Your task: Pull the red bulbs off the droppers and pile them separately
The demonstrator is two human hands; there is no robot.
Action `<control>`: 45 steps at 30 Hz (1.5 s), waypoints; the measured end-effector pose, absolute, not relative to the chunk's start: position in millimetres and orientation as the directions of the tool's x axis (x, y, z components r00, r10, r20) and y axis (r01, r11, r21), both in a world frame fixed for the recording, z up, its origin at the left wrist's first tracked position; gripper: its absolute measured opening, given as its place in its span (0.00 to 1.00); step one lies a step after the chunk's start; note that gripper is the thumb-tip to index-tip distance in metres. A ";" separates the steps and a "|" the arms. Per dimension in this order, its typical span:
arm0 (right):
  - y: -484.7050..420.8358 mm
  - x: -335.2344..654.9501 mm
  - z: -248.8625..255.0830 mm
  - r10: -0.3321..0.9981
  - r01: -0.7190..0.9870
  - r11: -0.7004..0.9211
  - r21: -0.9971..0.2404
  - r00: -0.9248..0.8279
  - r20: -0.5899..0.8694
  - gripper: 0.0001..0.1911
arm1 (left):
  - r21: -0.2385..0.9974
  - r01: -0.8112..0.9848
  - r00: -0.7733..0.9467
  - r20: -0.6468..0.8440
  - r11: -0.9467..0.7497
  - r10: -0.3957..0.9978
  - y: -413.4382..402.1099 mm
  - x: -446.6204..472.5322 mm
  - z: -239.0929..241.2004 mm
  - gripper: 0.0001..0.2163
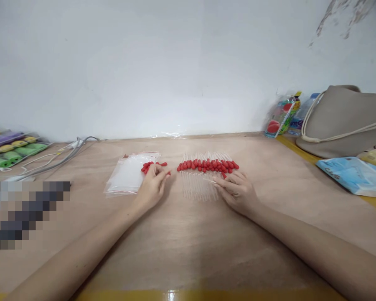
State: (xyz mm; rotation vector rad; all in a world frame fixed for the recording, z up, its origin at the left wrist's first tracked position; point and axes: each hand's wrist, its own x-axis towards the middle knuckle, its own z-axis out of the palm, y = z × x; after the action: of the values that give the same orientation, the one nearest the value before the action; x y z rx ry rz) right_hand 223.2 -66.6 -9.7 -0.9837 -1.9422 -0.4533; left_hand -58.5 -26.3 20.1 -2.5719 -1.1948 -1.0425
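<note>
My left hand (152, 186) is closed in a pinch beside a small pile of red rubber bulbs (146, 167); a bit of red shows at its fingertips. The pile lies at the right edge of a stack of clear plastic zip bags (125, 173). My right hand (238, 192) pinches a thin clear dropper (210, 181), and red shows by its fingers. Just beyond it, a row of clear droppers with red bulbs (203, 164) lies on the table, their thin tubes pointing both away from me and toward me. My fingers partly cover the row's near right end.
A wooden table (175, 251) has yellow tape along its edges. Bottles (283, 115), a grey bag (347, 117) and a blue-white packet (357, 175) stand or lie at the right. Cables (61, 154) and green and purple rolls (14, 148) are at the left, above a blurred-out patch.
</note>
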 end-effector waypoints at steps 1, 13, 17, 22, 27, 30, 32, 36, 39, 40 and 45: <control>-65.2 222.7 -10.3 0.480 0.805 0.589 -0.073 -0.276 0.833 0.10 | 0.165 0.738 0.434 0.627 -0.654 0.647 -20.6 -60.3 23.5 0.12; -60.4 220.3 -7.5 0.572 0.863 0.478 -0.163 -0.165 0.804 0.06 | -0.194 0.868 0.492 0.468 -0.458 0.734 28.6 -57.7 22.5 0.09; -59.3 217.6 -6.1 0.550 0.874 0.472 -0.115 -0.189 0.813 0.06 | -0.235 0.842 0.538 0.435 -0.486 0.722 30.9 -56.0 19.7 0.08; -59.8 214.2 -4.3 0.546 0.871 0.486 -0.076 -0.235 0.804 0.07 | -0.239 0.814 0.576 0.443 -0.529 0.687 23.2 -49.4 22.5 0.10; -60.5 213.8 -4.8 0.573 0.859 0.507 -0.069 -0.276 0.772 0.07 | -0.195 0.820 0.547 0.541 -0.538 0.639 15.1 -25.9 25.2 0.13; -60.9 213.9 -4.6 0.592 0.858 0.510 -0.063 -0.297 0.749 0.10 | -0.217 0.821 0.550 0.545 -0.528 0.632 16.4 -11.2 24.4 0.15; -61.4 213.7 -4.0 0.609 0.858 0.510 -0.059 -0.311 0.730 0.13 | -0.232 0.824 0.550 0.545 -0.517 0.633 19.0 -5.2 23.0 0.15; -62.8 212.7 -2.7 0.636 0.864 0.499 -0.062 -0.317 0.704 0.16 | -0.227 0.830 0.541 0.552 -0.509 0.635 22.6 -1.6 20.7 0.12; -63.2 212.6 -2.6 0.632 0.865 0.496 -0.075 -0.300 0.714 0.16 | -0.142 0.860 0.470 0.596 -0.490 0.651 21.4 -1.8 20.8 0.11; -63.1 212.8 -2.9 0.628 0.864 0.496 -0.082 -0.292 0.722 0.15 | -0.097 0.873 0.430 0.617 -0.479 0.659 20.0 -2.4 21.3 0.11; -60.4 215.4 -6.5 0.600 0.865 0.483 -0.132 -0.218 0.770 0.11 | 0.094 0.874 0.289 0.690 -0.478 0.664 2.1 -15.0 23.7 0.09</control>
State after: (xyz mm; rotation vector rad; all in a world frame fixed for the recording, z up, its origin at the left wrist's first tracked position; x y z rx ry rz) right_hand 215.4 -60.4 -6.5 -1.2154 -1.9288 -0.4190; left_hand -15.0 2.1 23.7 -2.2610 -1.3995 -0.9843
